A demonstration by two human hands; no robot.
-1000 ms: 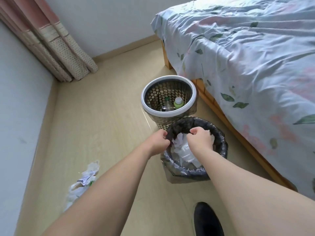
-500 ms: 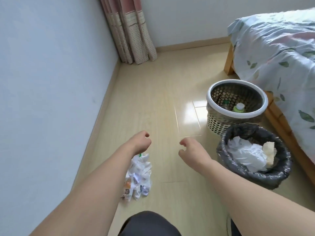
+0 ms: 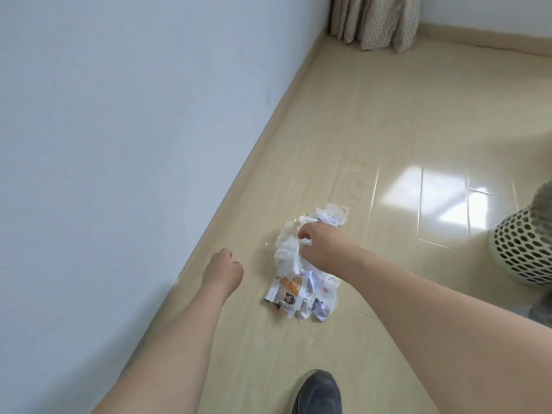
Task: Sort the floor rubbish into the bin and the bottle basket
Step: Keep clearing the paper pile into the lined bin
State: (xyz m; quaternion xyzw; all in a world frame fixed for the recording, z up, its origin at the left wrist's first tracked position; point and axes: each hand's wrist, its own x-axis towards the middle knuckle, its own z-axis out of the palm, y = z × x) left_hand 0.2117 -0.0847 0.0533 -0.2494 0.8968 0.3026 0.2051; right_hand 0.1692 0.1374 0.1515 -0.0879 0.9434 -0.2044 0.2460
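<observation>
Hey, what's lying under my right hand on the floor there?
Your right hand is on a pile of crumpled paper: white tissue-like scraps, with printed pieces at the near end. Whatever lies beneath the pile or directly under your palm is covered. The left hand holds nothing.

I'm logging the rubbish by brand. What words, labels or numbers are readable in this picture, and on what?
None can be read.
Printed paper scraps in the floor rubbish: coloured pictures show, any print too blurred to read.
Perforated basket, wall, shoe: no text visible.
</observation>
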